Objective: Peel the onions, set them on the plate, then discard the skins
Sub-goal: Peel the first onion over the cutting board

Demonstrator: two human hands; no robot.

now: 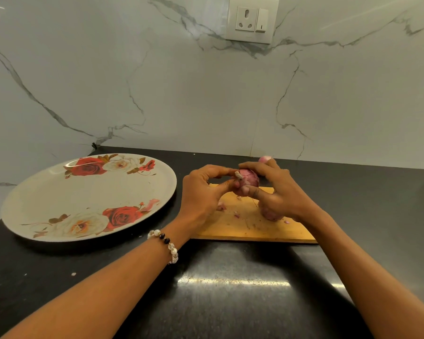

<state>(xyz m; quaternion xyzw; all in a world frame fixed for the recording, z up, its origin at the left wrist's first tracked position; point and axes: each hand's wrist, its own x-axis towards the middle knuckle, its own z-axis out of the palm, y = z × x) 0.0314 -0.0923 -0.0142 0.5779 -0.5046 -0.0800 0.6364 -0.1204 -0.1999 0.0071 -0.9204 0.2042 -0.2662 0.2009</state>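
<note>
Both hands were closed round one small red-purple onion (pixel 249 181), which I held up just above the far end of the wooden chopping board (pixel 250 226) so that any scraps would drop onto wood and not onto the black stone counter (pixel 230 289). My right hand (pixel 277 192) cupped the bulb from behind and underneath, fingers curled over its top to stop it turning. My left hand (pixel 203 194) came in from the other side, thumb and forefinger pinching at the dry, pale stalk stub (pixel 238 175), because that end seemed the easiest place to get a skin started. A glossy patch showed on the side facing me, though how much skin was left I could not tell.

Under my right palm a second reddish onion (pixel 269 213) lay on the board, half hidden, and a third pinkish one (pixel 264 159) sat on the counter behind my fingers, near the marble-patterned wall (pixel 206 94). A few small pink skin scraps (pixel 220 207) were scattered on the board below my hands.

To my left the large round cream plate with red roses (pixel 34 204) waited on the counter, just beside the board, within easy reach. It held no onions, so I judged the job to be in its early part, with skins not yet cleared.
</note>
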